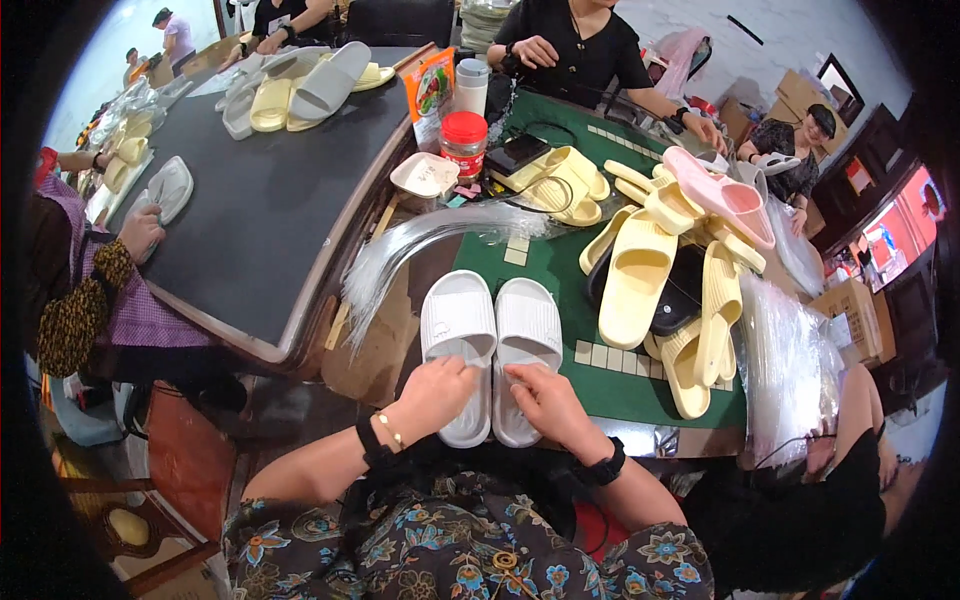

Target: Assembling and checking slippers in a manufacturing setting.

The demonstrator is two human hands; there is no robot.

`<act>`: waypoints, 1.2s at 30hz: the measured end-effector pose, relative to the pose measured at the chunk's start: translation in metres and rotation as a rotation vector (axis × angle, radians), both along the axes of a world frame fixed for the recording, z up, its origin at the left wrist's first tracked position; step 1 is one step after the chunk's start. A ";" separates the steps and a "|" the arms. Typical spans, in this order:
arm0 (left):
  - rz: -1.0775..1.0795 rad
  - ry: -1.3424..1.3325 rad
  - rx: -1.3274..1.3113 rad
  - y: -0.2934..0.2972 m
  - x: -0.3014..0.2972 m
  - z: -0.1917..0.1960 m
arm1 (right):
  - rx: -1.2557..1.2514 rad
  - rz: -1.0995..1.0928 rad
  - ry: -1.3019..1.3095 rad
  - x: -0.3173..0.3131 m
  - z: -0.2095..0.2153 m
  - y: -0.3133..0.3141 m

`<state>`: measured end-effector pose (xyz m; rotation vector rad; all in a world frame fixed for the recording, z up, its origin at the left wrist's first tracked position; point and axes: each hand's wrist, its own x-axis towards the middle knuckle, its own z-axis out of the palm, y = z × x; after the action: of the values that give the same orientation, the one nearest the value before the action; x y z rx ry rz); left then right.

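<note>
A pair of pale grey slide slippers stands side by side at the table's near edge, toes pointing away from me. My left hand (437, 393) is closed over the left slipper (458, 312), just behind its ribbed strap. On the right slipper (528, 318), my right hand (549, 400) is at the foot opening, fingers curled and thumb toward the inner side. Whatever either hand pinches, if anything, is hidden or too small to name. A small raised mark shows on the left slipper's strap.
Yellow slippers (637, 270) and a pink slipper (722, 195) are heaped on the green mat (600, 395) to the right. A bundle of clear plastic strands (420, 245) lies ahead, near a red-lidded jar (464, 140). Clear bags (790, 350) hang at the right edge. Co-workers sit around the tables.
</note>
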<state>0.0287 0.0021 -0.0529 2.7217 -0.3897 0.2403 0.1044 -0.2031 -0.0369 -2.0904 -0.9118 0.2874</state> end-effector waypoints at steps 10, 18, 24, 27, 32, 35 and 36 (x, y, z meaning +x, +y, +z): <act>0.128 -0.237 -0.161 0.009 0.002 0.012 | 0.101 -0.213 -0.075 0.035 0.040 -0.009; 0.392 -0.309 -0.449 0.036 0.019 0.016 | -0.080 -0.283 -0.125 0.094 0.012 0.009; 0.659 -0.046 -0.631 0.080 0.059 0.008 | -0.293 -0.370 -0.084 0.127 -0.003 0.025; 0.707 0.167 -0.474 0.094 0.077 -0.002 | -0.304 -0.306 -0.073 0.136 -0.009 0.032; 0.668 0.333 -0.344 0.090 0.105 -0.011 | -0.346 -0.316 -0.115 0.144 -0.020 0.022; 0.697 0.251 -0.319 0.077 0.104 0.004 | -0.328 -0.344 -0.104 0.139 -0.017 0.018; 0.725 0.257 -0.349 0.077 0.104 0.003 | -0.298 -0.319 -0.131 0.138 -0.016 0.021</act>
<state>0.1323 0.0790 -0.0499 2.3877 0.6614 0.1242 0.2424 -0.1818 -0.0531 -2.5147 -0.6234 0.1238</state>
